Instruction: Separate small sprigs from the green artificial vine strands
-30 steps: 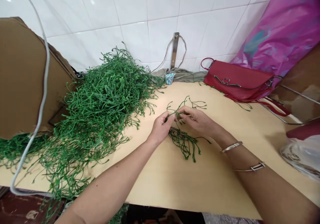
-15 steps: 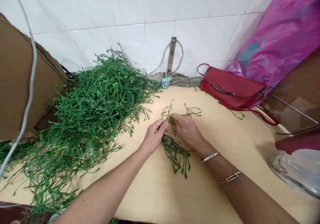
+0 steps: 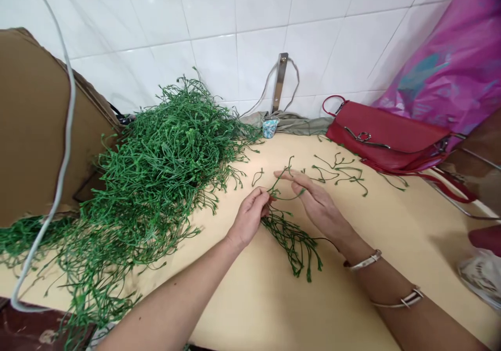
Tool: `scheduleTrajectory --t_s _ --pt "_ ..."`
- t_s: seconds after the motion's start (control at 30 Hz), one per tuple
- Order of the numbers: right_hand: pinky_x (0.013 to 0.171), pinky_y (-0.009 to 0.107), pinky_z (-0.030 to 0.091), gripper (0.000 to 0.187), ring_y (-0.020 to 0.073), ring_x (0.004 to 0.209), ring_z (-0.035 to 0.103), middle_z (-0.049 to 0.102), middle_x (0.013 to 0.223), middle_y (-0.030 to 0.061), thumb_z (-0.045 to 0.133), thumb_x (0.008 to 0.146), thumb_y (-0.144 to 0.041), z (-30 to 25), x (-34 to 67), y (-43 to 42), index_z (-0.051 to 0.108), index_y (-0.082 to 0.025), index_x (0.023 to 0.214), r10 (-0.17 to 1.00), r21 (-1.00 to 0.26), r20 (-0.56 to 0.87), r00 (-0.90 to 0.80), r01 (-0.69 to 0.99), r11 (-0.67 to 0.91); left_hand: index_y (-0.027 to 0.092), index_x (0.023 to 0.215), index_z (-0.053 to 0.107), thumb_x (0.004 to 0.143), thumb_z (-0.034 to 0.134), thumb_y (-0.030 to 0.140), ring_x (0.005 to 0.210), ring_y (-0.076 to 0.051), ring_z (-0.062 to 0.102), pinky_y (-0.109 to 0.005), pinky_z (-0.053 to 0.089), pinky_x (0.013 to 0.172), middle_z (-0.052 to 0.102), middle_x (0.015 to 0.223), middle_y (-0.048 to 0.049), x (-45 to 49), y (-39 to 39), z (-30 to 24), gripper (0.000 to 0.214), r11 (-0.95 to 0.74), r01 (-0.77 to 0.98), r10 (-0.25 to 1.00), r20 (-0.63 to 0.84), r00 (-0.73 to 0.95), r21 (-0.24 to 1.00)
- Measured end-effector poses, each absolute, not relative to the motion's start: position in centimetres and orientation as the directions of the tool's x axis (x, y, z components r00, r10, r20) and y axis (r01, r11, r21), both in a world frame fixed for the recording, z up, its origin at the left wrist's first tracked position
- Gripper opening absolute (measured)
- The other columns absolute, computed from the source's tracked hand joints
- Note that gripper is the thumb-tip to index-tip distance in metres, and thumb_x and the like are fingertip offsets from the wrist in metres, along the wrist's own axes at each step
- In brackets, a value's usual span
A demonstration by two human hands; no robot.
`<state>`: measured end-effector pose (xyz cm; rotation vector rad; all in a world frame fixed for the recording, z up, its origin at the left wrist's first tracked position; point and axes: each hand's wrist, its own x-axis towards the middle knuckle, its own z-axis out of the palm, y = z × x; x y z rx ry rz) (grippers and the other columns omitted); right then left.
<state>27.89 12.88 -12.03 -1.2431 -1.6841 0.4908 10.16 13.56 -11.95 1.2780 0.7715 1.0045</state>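
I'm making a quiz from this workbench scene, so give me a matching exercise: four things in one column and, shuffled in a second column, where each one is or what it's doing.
Things:
1. Left hand
2. Red handbag
3. Small blue-speckled cup
4. Two metal bangles

Places or states:
A. Beside a crumpled grey-green cloth
B. On the right forearm
C. Pinching a green sprig
D. In front of a magenta plastic sheet

Pairs: 1-C, 2-D, 3-A, 4-B
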Motion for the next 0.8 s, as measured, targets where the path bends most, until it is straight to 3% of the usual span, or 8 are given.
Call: scheduleTrajectory --t_s 0.07,0.13,0.27,0.37,0.53,0.7,0.8 --pt "0.124 0.026 0.039 0.064 0.0103 0.137 0.048 0.051 0.141 0.0052 0.033 0.101 -0.063 -11.4 27.8 12.1 0.063 -0.016 0.131 0.951 -0.869 0.289 -0.107 0.388 0.307 0.015 0.082 0.048 0.086 0.063 0.055 0.064 -0.009 0.035 -0.024 0.030 0.061 0.042 0.076 0.0002 10.1 13.6 -12.0 0.042 -0.003 -0.183 0.921 0.074 0.383 0.983" --pt "0.114 0.025 0.048 0.073 0.0122 0.126 0.057 0.052 0.138 0.0105 0.042 0.094 -0.072 -11.3 27.5 11.8 0.061 -0.012 0.131 0.965 -0.940 0.165 -0.204 0.262 0.216 0.015 0.083 0.049 0.085 0.067 0.055 0.065 -0.009 0.036 -0.024 0.032 0.064 0.041 0.072 0.0015 10.2 13.7 -12.1 0.044 -0.020 -0.195 0.925 0.093 0.369 0.981" --pt "0.085 0.015 0.054 0.065 0.0081 0.097 0.062 0.062 0.108 0.0105 0.059 0.085 -0.067 -11.9 26.8 12.2 0.063 -0.008 0.111 0.949 -0.967 0.138 -0.283 0.167 0.191 0.013 0.091 0.055 0.079 0.076 0.054 0.082 -0.012 0.049 -0.024 0.039 0.077 0.056 0.088 -0.0030 10.2 13.8 -12.4 0.047 -0.046 -0.229 0.932 0.124 0.340 0.972" --pt "0.068 0.013 0.048 0.058 0.0045 0.077 0.054 0.060 0.090 0.0078 0.055 0.087 -0.063 -12.3 26.9 12.6 0.062 -0.007 0.097 0.965 -0.957 0.145 -0.218 0.216 0.193 0.013 0.094 0.057 0.079 0.077 0.052 0.082 -0.012 0.050 -0.024 0.039 0.079 0.057 0.087 -0.0028 10.1 13.9 -12.4 0.046 -0.029 -0.251 0.933 0.116 0.339 0.967" --pt "0.073 0.015 0.046 0.055 0.0052 0.080 0.053 0.059 0.087 0.0069 0.048 0.091 -0.061 -12.4 28.0 12.7 0.063 -0.009 0.096 0.969 -0.907 0.199 -0.145 0.346 0.239 0.013 0.087 0.055 0.084 0.071 0.052 0.071 -0.010 0.042 -0.024 0.033 0.071 0.048 0.071 0.0012 10.0 14.1 -12.3 0.042 0.013 -0.242 0.932 0.076 0.354 0.970" --pt "0.063 0.017 0.033 0.049 0.0048 0.066 0.043 0.054 0.075 0.0046 0.037 0.099 -0.053 -12.8 28.5 12.8 0.061 -0.010 0.101 0.962 -0.810 0.247 -0.113 0.522 0.269 0.013 0.089 0.052 0.082 0.068 0.057 0.061 -0.008 0.039 -0.026 0.036 0.073 0.043 0.067 0.0038 10.1 14.2 -12.3 0.047 0.036 -0.205 0.916 0.050 0.398 0.978" --pt "0.063 0.017 0.035 0.050 0.0048 0.065 0.046 0.055 0.075 0.0045 0.031 0.102 -0.051 -13.2 28.6 13.0 0.059 -0.010 0.097 0.958 -0.771 0.256 -0.131 0.570 0.284 0.015 0.083 0.048 0.081 0.067 0.059 0.059 -0.007 0.036 -0.026 0.037 0.073 0.039 0.066 0.0049 10.2 14.2 -12.2 0.048 0.014 -0.176 0.916 0.058 0.398 0.984"
